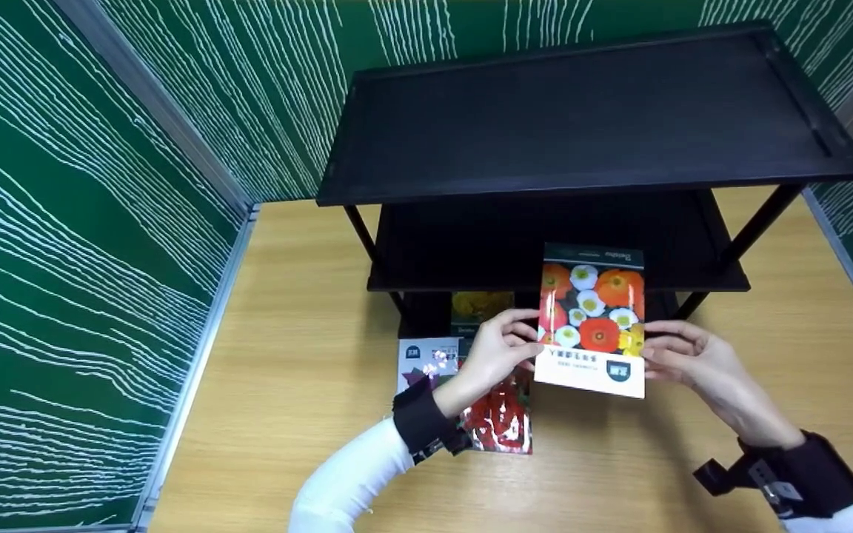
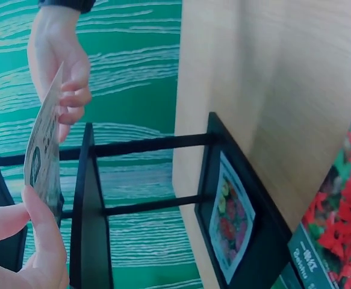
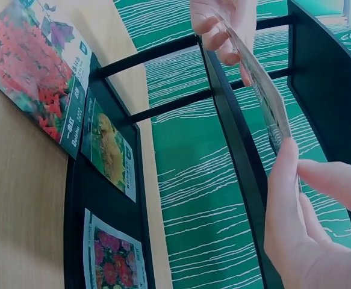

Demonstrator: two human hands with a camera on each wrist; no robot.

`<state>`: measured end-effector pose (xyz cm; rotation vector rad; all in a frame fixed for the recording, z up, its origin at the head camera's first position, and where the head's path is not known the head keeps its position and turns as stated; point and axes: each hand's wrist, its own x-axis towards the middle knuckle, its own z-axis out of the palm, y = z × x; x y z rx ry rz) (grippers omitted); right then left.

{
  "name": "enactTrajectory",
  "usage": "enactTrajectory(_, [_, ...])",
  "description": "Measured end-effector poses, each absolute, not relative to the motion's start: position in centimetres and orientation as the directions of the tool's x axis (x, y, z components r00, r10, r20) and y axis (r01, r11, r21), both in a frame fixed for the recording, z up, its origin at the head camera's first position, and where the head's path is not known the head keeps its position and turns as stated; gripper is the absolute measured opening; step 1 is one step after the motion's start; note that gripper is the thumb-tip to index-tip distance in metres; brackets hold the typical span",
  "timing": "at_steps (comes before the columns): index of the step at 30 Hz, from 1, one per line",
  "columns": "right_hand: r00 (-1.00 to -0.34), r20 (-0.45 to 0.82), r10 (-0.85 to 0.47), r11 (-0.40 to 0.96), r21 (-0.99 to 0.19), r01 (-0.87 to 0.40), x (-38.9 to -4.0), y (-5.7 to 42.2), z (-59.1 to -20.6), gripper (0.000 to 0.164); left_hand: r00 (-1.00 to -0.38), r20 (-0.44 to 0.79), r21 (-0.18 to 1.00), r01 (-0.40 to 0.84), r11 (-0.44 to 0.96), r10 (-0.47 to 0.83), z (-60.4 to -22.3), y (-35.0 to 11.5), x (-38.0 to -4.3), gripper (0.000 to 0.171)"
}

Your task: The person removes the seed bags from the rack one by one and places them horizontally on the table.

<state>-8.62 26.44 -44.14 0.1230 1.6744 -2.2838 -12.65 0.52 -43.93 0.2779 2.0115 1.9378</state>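
Fingers of the left hand (image 1: 497, 352) and right hand (image 1: 704, 370) pinched a flower packet (image 1: 591, 318) between them, one side each, maybe to keep it steady. A red packet (image 1: 502, 416) lay lower, near the left fingers.

The head view looks forward and steeply down from above, the shelf (image 1: 582, 118) at one o'clock. Both wrist views look from close in past it toward the green wall (image 2: 133, 60), turned sideways. They share the held packet (image 2: 43, 144), nearly edge-on: nine o'clock in the left one, two in the right.
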Motion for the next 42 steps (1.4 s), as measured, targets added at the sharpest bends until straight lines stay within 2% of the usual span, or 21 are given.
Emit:
enactTrajectory(15, [-0.923, -0.293, -0.251, -0.182, -0.922, 0.342, -8.0, 25.4, -45.0, 0.025, -0.93, -0.101, 0.995, -0.092, 0.044, 0.354, -44.7, -1.0, -10.8, 0.038])
enactTrajectory(28, [-0.879, -0.281, -0.386, -0.179, -0.912, 0.37, -6.8, 25.4, -46.1, 0.021, -0.938, -0.106, 0.994, -0.092, 0.056, 0.33, -46.0, -1.6, -8.8, 0.039])
enactTrajectory(34, [-0.866, -0.295, -0.403, -0.14, -0.916, 0.377, -6.5, 25.2, -46.9, 0.021, -0.939, -0.089, 0.996, -0.079, 0.042, 0.332, -46.5, -1.9, -8.0, 0.038])
enactTrajectory(42, [-0.853, -0.325, -0.407, -0.094, -0.914, 0.394, -6.1, 24.5, -47.8, 0.02, -0.943, -0.111, 0.994, -0.112, 0.013, 0.315, -45.4, -2.5, -6.7, 0.036])
